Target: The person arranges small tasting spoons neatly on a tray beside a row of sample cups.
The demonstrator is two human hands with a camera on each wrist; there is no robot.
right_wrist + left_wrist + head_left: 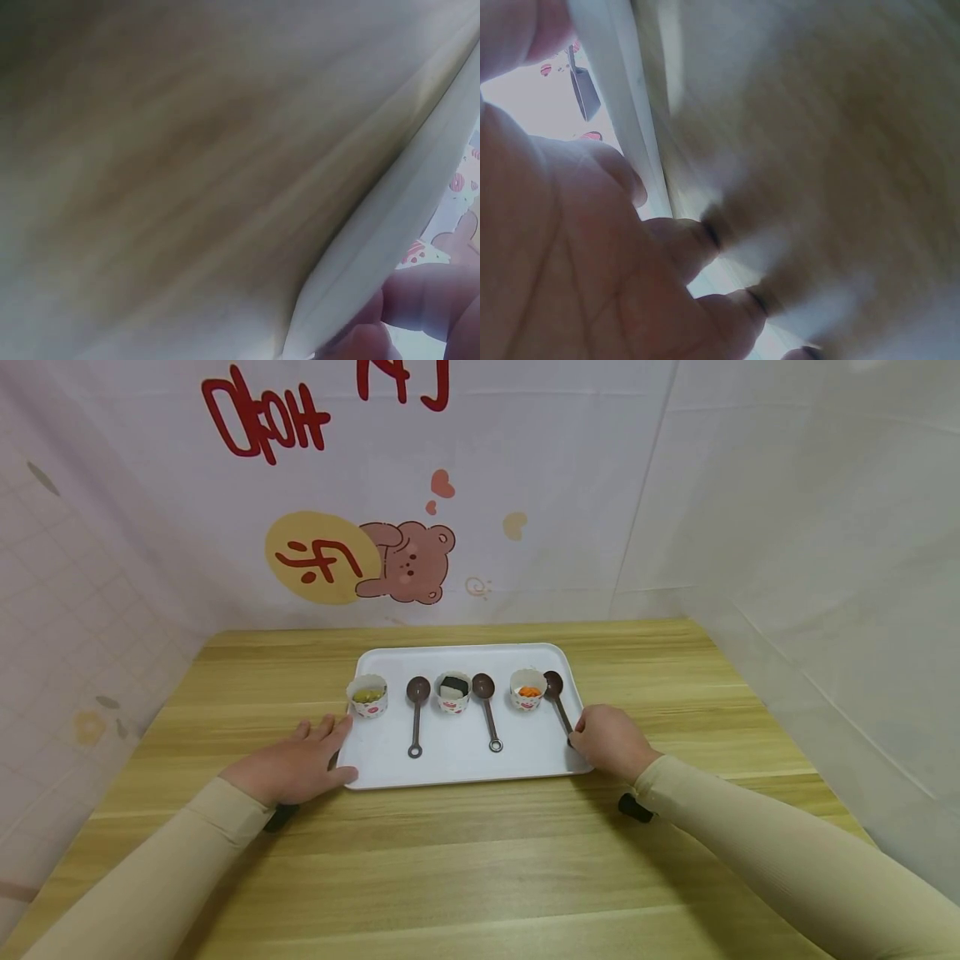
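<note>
A white tray (457, 764) carries three brown spoons and three small paper cups. My left hand (300, 764) lies with fingers extended along the tray's left edge, thumb at its front left corner; the left wrist view shows the palm (577, 262) beside the rim. At the right edge, my right hand (611, 739) pinches the handle end of the right spoon (559, 703), its tip hidden by the fingers. The left spoon (417, 714) and middle spoon (488, 714) lie untouched. In the right wrist view, curled fingers (427, 300) show behind the tray rim.
The left cup (367, 703) holds something green, the middle cup (453, 700) black and white pieces, the right cup (527, 697) orange bits. All stand on the tray, on a wooden table (450, 877). White cloth walls (570, 485) enclose the back and sides.
</note>
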